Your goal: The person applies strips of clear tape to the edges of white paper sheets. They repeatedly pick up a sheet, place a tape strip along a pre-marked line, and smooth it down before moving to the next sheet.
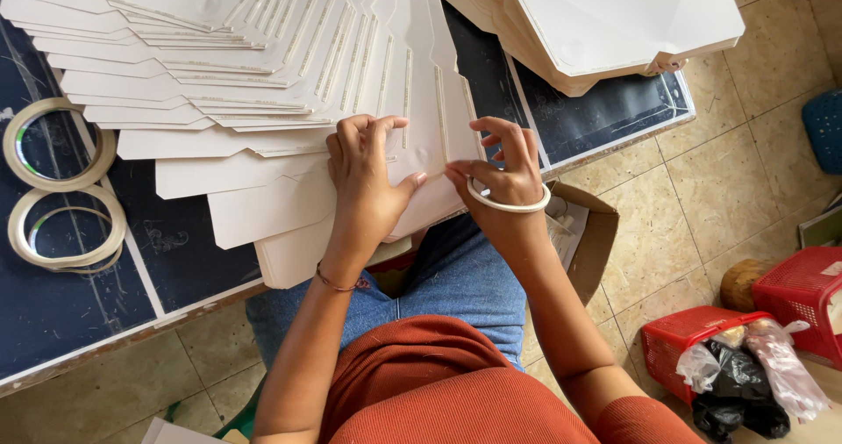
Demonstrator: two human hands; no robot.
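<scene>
At frame centre, on the dark tabletop (pixel 79 312) | fanned cream die-cut cardboard sheets (pixel 263 102) | left hand (pixel 364 185) fingers pressed flat on nearest sheet | right hand (pixel 504 176), white tape ring (pixel 509 203) round its wrist, fingers pinched at sheet's edge | two tape rolls (pixel 61 189) far left.

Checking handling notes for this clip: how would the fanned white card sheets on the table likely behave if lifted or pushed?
The card sheets look thin and flat, so probably light and bendy. They overlap loosely, so a push would likely slide them apart. The left hand and right hand rest on one.
</scene>
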